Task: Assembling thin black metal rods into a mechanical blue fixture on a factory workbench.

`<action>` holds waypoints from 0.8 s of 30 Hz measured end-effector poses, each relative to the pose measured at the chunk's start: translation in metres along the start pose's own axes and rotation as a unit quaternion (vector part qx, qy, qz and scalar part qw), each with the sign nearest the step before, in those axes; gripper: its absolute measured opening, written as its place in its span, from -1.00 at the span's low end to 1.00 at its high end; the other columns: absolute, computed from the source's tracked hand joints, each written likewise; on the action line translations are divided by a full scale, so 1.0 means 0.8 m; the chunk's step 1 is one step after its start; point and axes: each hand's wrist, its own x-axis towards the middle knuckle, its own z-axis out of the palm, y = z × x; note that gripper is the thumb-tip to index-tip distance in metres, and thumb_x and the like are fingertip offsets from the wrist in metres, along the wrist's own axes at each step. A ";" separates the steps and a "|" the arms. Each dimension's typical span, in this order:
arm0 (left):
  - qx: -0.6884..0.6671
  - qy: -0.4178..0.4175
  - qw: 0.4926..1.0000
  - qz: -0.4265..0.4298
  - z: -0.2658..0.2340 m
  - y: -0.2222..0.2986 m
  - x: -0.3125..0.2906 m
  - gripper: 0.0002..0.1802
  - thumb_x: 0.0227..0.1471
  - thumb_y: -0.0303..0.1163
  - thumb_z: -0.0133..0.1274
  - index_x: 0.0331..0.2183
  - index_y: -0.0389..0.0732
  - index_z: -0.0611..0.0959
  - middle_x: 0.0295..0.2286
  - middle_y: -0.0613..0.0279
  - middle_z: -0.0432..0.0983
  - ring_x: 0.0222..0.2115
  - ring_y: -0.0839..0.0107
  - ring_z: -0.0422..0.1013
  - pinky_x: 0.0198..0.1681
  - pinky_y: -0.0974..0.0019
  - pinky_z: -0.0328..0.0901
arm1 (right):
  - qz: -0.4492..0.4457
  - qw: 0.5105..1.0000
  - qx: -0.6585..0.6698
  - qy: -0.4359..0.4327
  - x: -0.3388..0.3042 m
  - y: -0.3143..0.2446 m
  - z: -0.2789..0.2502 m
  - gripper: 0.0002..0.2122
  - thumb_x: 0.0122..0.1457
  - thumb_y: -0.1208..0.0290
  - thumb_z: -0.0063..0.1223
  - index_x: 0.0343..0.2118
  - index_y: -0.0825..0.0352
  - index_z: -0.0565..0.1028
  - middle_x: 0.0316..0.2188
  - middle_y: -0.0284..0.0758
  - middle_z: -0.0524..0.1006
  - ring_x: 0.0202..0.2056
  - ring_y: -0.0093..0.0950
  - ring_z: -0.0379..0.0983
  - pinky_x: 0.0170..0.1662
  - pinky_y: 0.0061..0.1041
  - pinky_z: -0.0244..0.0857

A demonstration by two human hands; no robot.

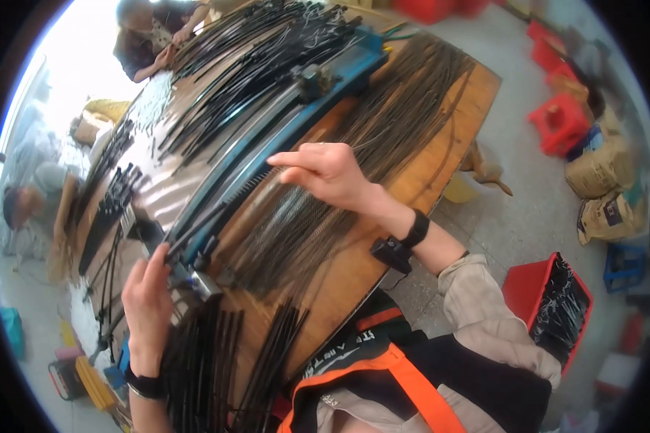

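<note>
A dark coil spring slants over the blue rail-like fixture at the middle of the table. Its upper right end lies between the thumb and forefinger of my right hand, which are closed in a pinch. Toward the lower left, the spring meets a dark slim rod. The fingertips of my left hand are closed at that rod's near end, beside a metal clamp on the fixture. Part of the left grip is hidden behind the fingers.
Many brown wire-like lengths lie to the fixture's right, and bundled black rods beyond it. More black tubes are nearest me. A red bin of metal parts stands right. Two other people sit across the table.
</note>
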 end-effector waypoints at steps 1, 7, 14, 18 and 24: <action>0.019 -0.010 1.000 0.002 -0.001 -0.004 -0.004 -0.58 0.06 -0.62 0.01 -0.01 -0.15 0.55 -0.47 0.02 0.41 -0.46 0.09 0.41 -0.40 0.14 0.29 | 0.026 0.999 -0.013 -0.015 -0.002 -0.002 0.004 -0.68 0.17 0.14 0.15 -0.08 0.17 0.60 -0.61 -0.40 0.48 -0.49 -0.51 0.43 -0.44 -0.49 0.33; 0.030 0.094 0.995 -0.030 -0.044 -0.050 -0.057 -0.63 0.13 -0.60 -0.04 -0.01 -0.20 0.54 -0.34 -0.05 0.50 -0.35 0.04 0.46 -0.31 0.17 0.34 | 0.024 0.999 0.000 0.029 0.004 0.009 0.032 -0.72 0.24 0.26 0.10 -0.06 0.27 0.56 -0.41 -0.26 0.57 -0.42 -0.46 0.52 -0.37 -0.52 0.37; 0.174 0.186 0.955 -0.152 -0.119 -0.122 -0.162 -0.69 0.16 -0.53 -0.01 -0.03 -0.27 0.54 -0.25 -0.14 0.51 -0.28 0.00 0.46 -0.18 0.15 0.34 | 0.140 0.970 -0.061 -0.189 -0.008 0.061 0.070 -0.82 0.27 0.39 0.03 -0.14 0.33 0.55 -0.31 -0.24 0.61 -0.33 -0.48 0.56 -0.24 -0.53 0.40; 0.132 0.188 0.950 -0.213 -0.131 -0.104 -0.190 -0.73 0.16 -0.49 0.03 -0.08 -0.29 0.57 -0.30 -0.14 0.52 -0.33 0.00 0.47 -0.22 0.17 0.35 | 0.196 0.933 0.078 -0.292 0.075 -0.023 0.152 -0.83 0.27 0.39 0.04 -0.16 0.32 0.55 -0.35 -0.29 0.62 -0.35 -0.56 0.54 -0.25 -0.55 0.40; 0.091 0.195 0.938 -0.270 -0.122 -0.096 -0.242 -0.74 0.16 -0.50 0.05 -0.09 -0.32 0.58 -0.35 -0.10 0.56 -0.39 0.10 0.50 -0.27 0.24 0.37 | -0.073 0.946 0.209 -0.238 0.131 -0.064 0.287 -0.84 0.22 0.29 0.11 -0.24 0.18 0.65 -0.49 -0.43 0.62 -0.42 -0.61 0.48 -0.25 -0.51 0.32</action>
